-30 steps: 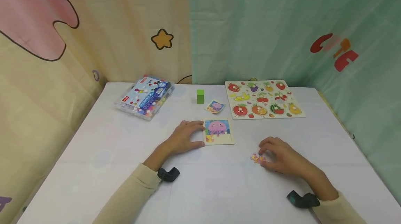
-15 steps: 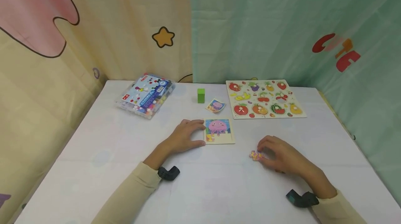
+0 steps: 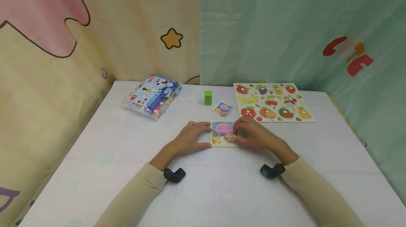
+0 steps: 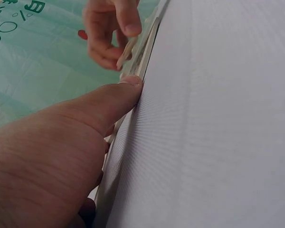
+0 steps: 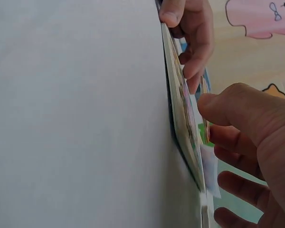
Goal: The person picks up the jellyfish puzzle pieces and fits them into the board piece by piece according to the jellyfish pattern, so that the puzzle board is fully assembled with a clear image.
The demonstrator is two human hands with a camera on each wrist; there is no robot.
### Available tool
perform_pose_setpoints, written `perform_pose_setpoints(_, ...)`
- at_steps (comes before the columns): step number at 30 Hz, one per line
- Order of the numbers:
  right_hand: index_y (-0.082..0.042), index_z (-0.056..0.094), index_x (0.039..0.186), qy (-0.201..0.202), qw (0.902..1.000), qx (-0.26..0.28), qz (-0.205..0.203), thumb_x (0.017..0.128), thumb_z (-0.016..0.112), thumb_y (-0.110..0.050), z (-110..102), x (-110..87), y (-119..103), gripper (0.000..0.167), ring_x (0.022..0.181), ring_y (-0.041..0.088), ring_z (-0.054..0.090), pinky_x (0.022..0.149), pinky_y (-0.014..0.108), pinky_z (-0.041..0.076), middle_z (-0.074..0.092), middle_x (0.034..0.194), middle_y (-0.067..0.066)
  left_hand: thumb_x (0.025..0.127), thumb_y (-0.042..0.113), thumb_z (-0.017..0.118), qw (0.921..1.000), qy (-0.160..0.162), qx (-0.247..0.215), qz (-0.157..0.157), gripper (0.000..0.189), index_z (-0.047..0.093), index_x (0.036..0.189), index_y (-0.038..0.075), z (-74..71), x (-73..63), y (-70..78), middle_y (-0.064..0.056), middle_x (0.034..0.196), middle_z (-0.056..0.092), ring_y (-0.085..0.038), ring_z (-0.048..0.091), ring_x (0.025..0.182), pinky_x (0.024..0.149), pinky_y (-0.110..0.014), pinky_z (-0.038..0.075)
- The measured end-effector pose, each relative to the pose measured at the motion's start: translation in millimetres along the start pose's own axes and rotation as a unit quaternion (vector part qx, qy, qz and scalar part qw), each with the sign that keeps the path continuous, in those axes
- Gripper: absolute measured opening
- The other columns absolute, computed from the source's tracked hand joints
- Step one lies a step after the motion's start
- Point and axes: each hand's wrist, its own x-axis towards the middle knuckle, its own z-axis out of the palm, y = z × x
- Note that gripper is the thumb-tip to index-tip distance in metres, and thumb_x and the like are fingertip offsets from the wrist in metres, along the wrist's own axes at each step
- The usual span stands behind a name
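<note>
A small jigsaw puzzle tray [image 3: 221, 145] lies flat on the white table, showing a pink octopus picture [image 3: 223, 127] with a pale bare strip in its lower part. My left hand [image 3: 189, 139] holds the tray's left side, thumb at the near corner and fingers at the far one. In the left wrist view its thumb [image 4: 126, 90] presses against the tray edge. Between thumb and forefinger my right hand [image 3: 255, 134] pinches a pink and yellow puzzle piece [image 3: 230, 137], just above the tray's lower right. The right wrist view shows that piece [image 5: 205, 111] edge-on, apart from the tray.
Behind the tray lie a small octopus picture card [image 3: 222, 108] and a green block [image 3: 208, 98]. A fruit peg puzzle board [image 3: 274, 102] sits at the back right, close beyond my right hand. At the back left is a clear plastic case [image 3: 152, 96] of coloured beads.
My right hand has picked up the puzzle piece from the table at right and carried it left and away from me, over the tray. My left hand has kept its place on the tray.
</note>
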Motion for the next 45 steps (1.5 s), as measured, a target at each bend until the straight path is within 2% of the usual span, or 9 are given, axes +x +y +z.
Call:
perform_pose_setpoints(3,-0.019,0.071,0.094,-0.006,1.0,-0.002,0.001,0.086,0.081,-0.022,6,16.5,-6,0.013,0.108,0.016,0.053,0.094,0.04,0.047,0.06,0.11,-0.006,0.09,0.045,0.076,1.0,-0.001,0.0,0.002,0.058,0.061,0.138,0.017,1.3,1.6,0.8,-0.001,0.154,0.046,-0.026,0.044,0.127,0.103,-0.045,0.037)
perform_pose_setpoints(6,-0.018,0.071,0.093,-0.023,0.9995,-0.004,0.021,0.086,0.081,-0.024,10,24.5,-13,0.013,0.105,0.016,0.053,0.091,0.037,0.048,0.06,0.11,-0.005,0.09,0.047,0.075,1.0,-0.004,0.001,0.002,0.058,0.06,0.138,0.018,2.4,2.0,0.8,-0.001,0.154,0.046,-0.025,0.044,0.127,0.102,-0.044,0.038)
perform_pose_setpoints(11,-0.019,0.069,0.093,-0.049,0.9976,-0.005,0.048,0.084,0.082,-0.024,11,26.4,-18,0.017,0.103,0.016,0.052,0.091,0.036,0.049,0.058,0.11,-0.005,0.09,0.047,0.074,1.0,-0.004,-0.001,-0.002,0.058,0.06,0.139,0.017,0.3,-0.3,1.4,-0.001,0.154,0.046,-0.026,0.044,0.128,0.103,-0.045,0.037)
perform_pose_setpoints(19,-0.019,0.067,0.097,-0.073,0.9966,-0.007,0.037,0.083,0.082,-0.024,12,26.5,-17,0.02,0.103,0.016,0.049,0.089,0.036,0.047,0.055,0.11,-0.006,0.091,0.046,0.074,1.0,-0.003,-0.006,-0.007,0.058,0.06,0.139,0.016,-2.4,-3.8,1.7,-0.002,0.154,0.046,-0.027,0.043,0.129,0.104,-0.046,0.037)
perform_pose_setpoints(37,-0.022,0.067,0.096,-0.056,0.9982,0.0,0.024,0.086,0.083,-0.024,14,24.9,-10,0.018,0.105,0.015,0.048,0.092,0.036,0.046,0.055,0.109,-0.007,0.09,0.043,0.076,0.9999,0.007,-0.007,0.003,0.057,0.06,0.138,0.016,-2.4,-2.2,0.8,-0.003,0.153,0.047,-0.027,0.044,0.128,0.104,-0.048,0.037)
perform_pose_setpoints(45,-0.024,0.069,0.094,-0.051,0.9984,0.014,0.018,0.086,0.082,-0.023,14,22.4,-7,0.016,0.109,0.016,0.048,0.095,0.038,0.046,0.056,0.113,-0.005,0.09,0.044,0.076,0.9999,0.001,-0.01,0.002,0.057,0.06,0.138,0.017,-2.9,0.3,1.3,-0.002,0.154,0.046,-0.027,0.043,0.128,0.103,-0.047,0.037)
